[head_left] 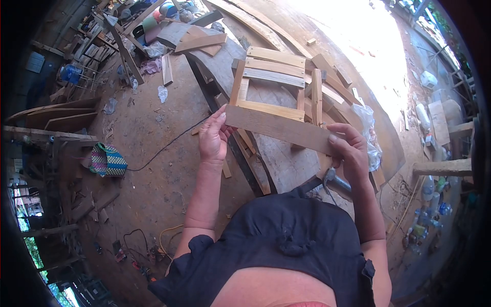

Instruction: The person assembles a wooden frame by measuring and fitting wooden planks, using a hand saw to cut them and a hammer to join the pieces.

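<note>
A flat brown wooden slat (279,129) is held level in front of me by both hands. My left hand (214,135) pinches its left end, thumb on the face towards me. At the other end my right hand (351,148) grips it, thumb in front and fingers behind the top edge. Just beyond, a small wooden frame with several pale slats (273,66) lies on the grey work surface (279,158); the held slat overlaps its near end in this view. Below my right hand is a hammer (336,180), its handle partly hidden.
Wood offcuts (202,42) lie at the far end of the work surface. A clear plastic bag (367,133) is right of the frame. A woven basket (108,159) stands at left, with a dark cord (171,141) crossing the floor beside it. Plastic bottles (423,220) litter the right side.
</note>
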{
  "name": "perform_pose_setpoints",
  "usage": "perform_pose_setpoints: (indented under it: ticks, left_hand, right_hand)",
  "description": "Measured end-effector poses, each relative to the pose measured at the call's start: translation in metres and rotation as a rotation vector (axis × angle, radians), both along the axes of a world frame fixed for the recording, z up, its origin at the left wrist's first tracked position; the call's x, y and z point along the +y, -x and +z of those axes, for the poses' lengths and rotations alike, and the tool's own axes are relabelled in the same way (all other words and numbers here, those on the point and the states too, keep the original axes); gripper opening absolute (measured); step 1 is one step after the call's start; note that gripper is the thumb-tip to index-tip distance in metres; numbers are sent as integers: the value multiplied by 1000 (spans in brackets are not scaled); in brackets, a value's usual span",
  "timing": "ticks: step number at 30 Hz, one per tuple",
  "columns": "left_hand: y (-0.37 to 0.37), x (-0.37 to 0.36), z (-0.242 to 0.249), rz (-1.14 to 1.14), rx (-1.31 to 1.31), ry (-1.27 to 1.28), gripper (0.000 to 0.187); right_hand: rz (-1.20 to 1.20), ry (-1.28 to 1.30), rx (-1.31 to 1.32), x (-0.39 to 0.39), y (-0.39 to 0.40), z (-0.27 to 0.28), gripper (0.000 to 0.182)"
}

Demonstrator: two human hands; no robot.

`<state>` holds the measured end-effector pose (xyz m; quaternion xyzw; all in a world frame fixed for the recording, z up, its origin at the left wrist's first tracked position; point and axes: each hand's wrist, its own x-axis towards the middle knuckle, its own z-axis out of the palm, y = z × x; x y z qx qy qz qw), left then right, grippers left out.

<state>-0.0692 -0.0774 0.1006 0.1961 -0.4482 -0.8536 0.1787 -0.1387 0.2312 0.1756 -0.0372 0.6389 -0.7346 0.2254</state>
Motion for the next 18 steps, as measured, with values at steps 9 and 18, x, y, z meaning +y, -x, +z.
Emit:
perform_pose_setpoints:
  ticks: [9, 18]
  left_hand:
    - [1, -2, 4, -19, -59, 95, 29]
    - [3, -1, -1, -1, -61, 166, 29]
  right_hand:
    - [20, -25, 27, -2, 1, 4, 23]
    - [71, -94, -24, -1, 7, 6, 22]
